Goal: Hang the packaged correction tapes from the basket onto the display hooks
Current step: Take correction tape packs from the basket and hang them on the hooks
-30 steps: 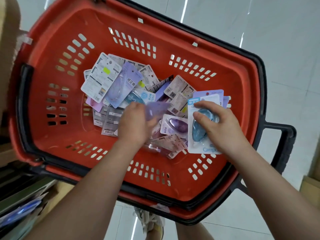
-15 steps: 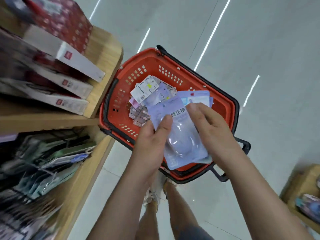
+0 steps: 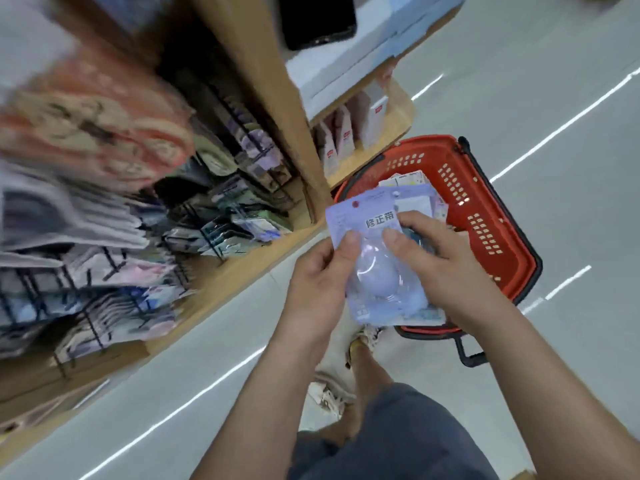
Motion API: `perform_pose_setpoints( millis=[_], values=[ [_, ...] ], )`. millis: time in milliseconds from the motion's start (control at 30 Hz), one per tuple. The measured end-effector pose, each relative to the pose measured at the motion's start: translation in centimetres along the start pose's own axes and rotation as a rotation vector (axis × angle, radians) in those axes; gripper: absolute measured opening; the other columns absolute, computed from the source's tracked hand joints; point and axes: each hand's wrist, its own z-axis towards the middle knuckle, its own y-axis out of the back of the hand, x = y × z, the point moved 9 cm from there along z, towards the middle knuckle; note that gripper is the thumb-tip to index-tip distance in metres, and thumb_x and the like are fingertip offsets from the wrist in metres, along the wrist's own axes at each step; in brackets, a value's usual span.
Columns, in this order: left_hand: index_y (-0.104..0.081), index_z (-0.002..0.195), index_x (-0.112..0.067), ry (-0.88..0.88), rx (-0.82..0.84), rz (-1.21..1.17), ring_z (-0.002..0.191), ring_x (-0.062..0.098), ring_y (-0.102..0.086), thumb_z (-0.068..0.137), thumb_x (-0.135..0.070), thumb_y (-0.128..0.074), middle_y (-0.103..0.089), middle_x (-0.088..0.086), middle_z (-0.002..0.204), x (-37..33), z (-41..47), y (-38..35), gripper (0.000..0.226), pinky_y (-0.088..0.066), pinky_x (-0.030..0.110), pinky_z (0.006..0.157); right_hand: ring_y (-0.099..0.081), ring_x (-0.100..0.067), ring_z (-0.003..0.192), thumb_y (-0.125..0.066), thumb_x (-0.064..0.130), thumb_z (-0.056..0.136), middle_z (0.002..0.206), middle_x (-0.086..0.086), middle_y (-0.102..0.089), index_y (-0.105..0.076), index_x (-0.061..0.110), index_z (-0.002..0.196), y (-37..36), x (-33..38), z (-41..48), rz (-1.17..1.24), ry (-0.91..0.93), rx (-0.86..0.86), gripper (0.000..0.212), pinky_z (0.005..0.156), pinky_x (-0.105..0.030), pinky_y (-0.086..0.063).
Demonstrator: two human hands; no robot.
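- Both hands are up in front of the body, over the grey tiled floor (image 3: 554, 98), sharing a lilac blister-card pack of correction tape (image 3: 375, 282) with a clear bubble over an egg-shaped purple dispenser.
- The left hand (image 3: 317, 282) pinches the pack's left edge, thumb flat on the front and fingers tucked behind.
- The right hand (image 3: 450, 268) is curled round the right side, thumb pressing near the printed label. It's also gripping a second pale blue card pack (image 3: 414, 202) stacked right behind the first.
- The red plastic shopping basket with black handles (image 3: 485, 188) sits on the floor just beyond the hands, with more carded packs (image 3: 401, 180) lying inside.
- On the left there's a light wooden display shelf (image 3: 242, 268) with black wire hooks (image 3: 207, 237) already carrying hanging packs. It's all pretty motion-blurred, so I can't make out details.
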Motion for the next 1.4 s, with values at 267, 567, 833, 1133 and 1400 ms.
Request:
perform_pose_setpoints(
  millis=[267,567,833,1133,1400],
  values=[
    [-0.068,0.106,-0.008,-0.106,-0.243,-0.238,0.090,0.021,-0.071,0.097,-0.033,-0.052,-0.075,0.008,0.102,-0.7,-11.7,13.8,0.031,-0.058,0.037,0.081,-0.062,-0.011,0.101,-0.079,0.043,0.078,0.103,0.017,-0.067,-0.068,0.036,0.094,-14.0,5.0,-6.9,-0.081,0.063,0.334,0.021,0.090,-0.037,-0.048],
    [-0.068,0.094,-0.013,-0.255,-0.534,-0.488,0.073,0.013,-0.070,0.101,-0.024,-0.052,-0.075,0.000,0.086,3.9,-28.4,27.9,0.021,-0.058,0.028,0.063,-0.057,0.008,0.096,-0.070,0.020,0.090,0.107,0.029,-0.062,-0.064,0.036,0.105,-28.4,8.5,-18.1,-0.262,0.215,0.536,0.023,0.078,-0.014,-0.044],
    [-0.064,0.108,-0.012,-0.399,-0.833,-0.507,0.090,0.023,-0.068,0.097,-0.016,-0.060,-0.074,0.008,0.100,5.7,-38.6,38.0,0.013,-0.054,0.048,0.084,-0.067,0.001,0.096,-0.074,0.011,0.085,0.107,0.029,-0.067,-0.035,0.052,0.136,-39.3,10.6,-22.8,-0.267,0.232,0.765,0.076,0.081,-0.021,-0.056],
    [-0.063,0.108,-0.015,-0.477,-0.996,-0.472,0.082,0.021,-0.068,0.095,-0.013,-0.060,-0.073,0.009,0.097,3.6,-44.3,47.1,0.013,-0.055,0.030,0.066,-0.071,-0.025,0.094,-0.082,0.018,0.077,0.108,-0.001,-0.074,-0.063,0.033,0.116,-50.5,11.0,-22.7,-0.235,0.108,0.962,0.046,0.078,-0.044,-0.058],
    [-0.063,0.114,-0.008,-0.591,-0.963,-0.518,0.091,0.022,-0.071,0.096,-0.010,-0.056,-0.074,0.009,0.108,-1.5,-45.5,53.0,0.020,-0.057,0.033,0.073,-0.073,-0.022,0.091,-0.075,0.011,0.083,0.104,0.003,-0.075,-0.066,0.033,0.109,-57.3,15.7,-22.7,-0.222,0.195,0.966,0.035,0.081,-0.048,-0.059]
  ],
)
